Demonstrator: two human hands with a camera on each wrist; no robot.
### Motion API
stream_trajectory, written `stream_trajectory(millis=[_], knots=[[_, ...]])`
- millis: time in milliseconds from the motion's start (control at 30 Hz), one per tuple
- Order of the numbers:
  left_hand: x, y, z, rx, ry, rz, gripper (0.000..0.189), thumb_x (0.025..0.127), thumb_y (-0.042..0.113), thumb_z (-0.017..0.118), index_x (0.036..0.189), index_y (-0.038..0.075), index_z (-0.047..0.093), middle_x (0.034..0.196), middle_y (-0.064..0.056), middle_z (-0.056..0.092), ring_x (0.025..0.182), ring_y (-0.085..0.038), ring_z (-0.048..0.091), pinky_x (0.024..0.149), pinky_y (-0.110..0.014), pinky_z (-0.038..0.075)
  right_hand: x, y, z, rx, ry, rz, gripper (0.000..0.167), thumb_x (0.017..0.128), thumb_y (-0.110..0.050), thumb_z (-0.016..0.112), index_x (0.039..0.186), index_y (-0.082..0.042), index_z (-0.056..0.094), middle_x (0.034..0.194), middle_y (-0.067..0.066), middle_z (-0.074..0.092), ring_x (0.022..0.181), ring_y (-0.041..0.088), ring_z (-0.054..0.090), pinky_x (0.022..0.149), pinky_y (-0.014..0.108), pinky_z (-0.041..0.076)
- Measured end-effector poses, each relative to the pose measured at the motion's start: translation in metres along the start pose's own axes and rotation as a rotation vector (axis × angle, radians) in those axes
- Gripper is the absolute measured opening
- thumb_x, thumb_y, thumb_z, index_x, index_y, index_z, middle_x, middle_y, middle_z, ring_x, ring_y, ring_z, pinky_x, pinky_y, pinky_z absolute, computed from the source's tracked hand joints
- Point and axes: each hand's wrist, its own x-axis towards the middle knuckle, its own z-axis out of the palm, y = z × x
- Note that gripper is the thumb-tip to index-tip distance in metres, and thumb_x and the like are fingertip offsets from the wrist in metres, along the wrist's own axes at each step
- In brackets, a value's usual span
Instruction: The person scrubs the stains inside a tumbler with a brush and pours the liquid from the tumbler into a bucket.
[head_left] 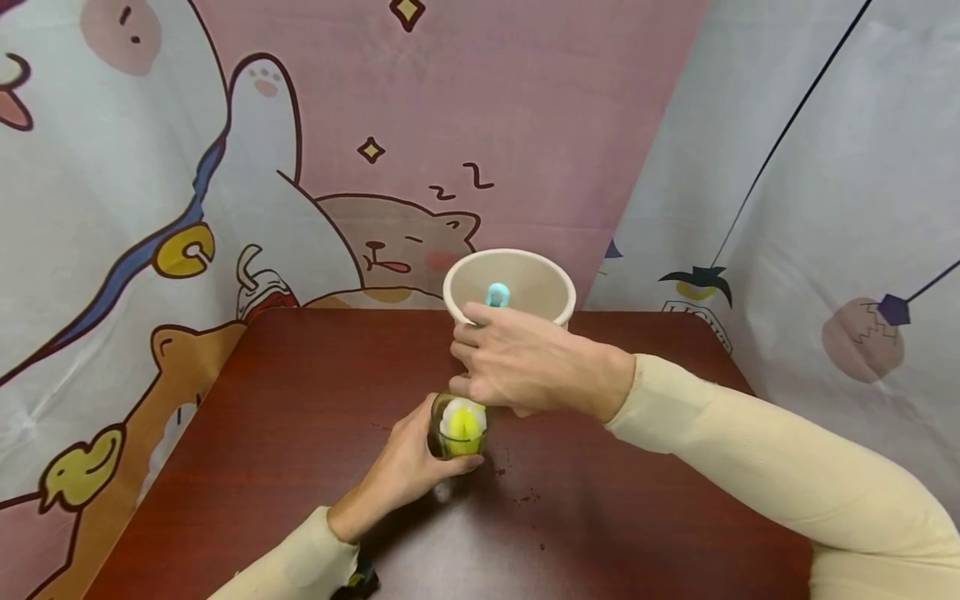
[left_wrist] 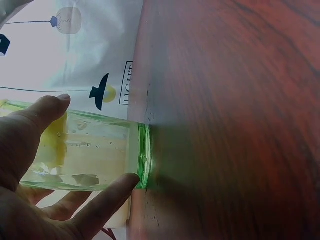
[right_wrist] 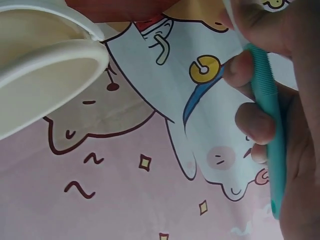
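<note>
My left hand (head_left: 405,460) holds a clear greenish drinking glass (left_wrist: 102,155), thumb on one side and fingers on the other. The glass stands just over the tabletop; whether its base touches the wood I cannot tell. Above it, my right hand (head_left: 521,360) grips the teal handle of a bottle brush (right_wrist: 270,120), fingers curled round the ribbed part. The handle's looped end (head_left: 497,286) sticks out past the hand. A white and yellow sponge head (head_left: 462,421) sits inside the glass, its yellow also showing through the wall in the left wrist view.
A white bucket (head_left: 510,253) stands at the far edge of the dark red wooden table (head_left: 315,400), just beyond my right hand. Small wet spots (head_left: 528,497) lie right of the glass. Cartoon-printed cloth (head_left: 570,125) hangs round the table.
</note>
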Motion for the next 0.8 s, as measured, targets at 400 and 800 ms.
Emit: stream_trajectory(millis=[400, 800], knots=[[-0.001, 0.002, 0.001, 0.004, 0.005, 0.02, 0.085, 0.084, 0.041, 0.108, 0.152, 0.022, 0.061, 0.128, 0.009, 0.075, 0.113, -0.011, 0.075, 0.1, -0.035, 0.065, -0.005, -0.005, 0.011, -0.063, 0.145, 0.036, 0.026, 0.088, -0.028, 0.088, 0.109, -0.03, 0.074, 0.088, -0.003, 0.074, 0.084, 0.021, 0.072, 0.091, 0.033, 0.048], [-0.002, 0.001, 0.001, 0.027, 0.004, 0.026, 0.09, 0.086, 0.041, 0.107, 0.159, 0.02, 0.058, 0.134, 0.006, 0.075, 0.118, -0.013, 0.075, 0.103, -0.038, 0.065, 0.004, -0.002, 0.016, -0.162, 0.237, 0.043, 0.015, 0.099, -0.019, 0.08, 0.086, -0.025, 0.076, 0.088, -0.002, 0.07, 0.093, 0.024, 0.067, 0.098, 0.035, 0.046]])
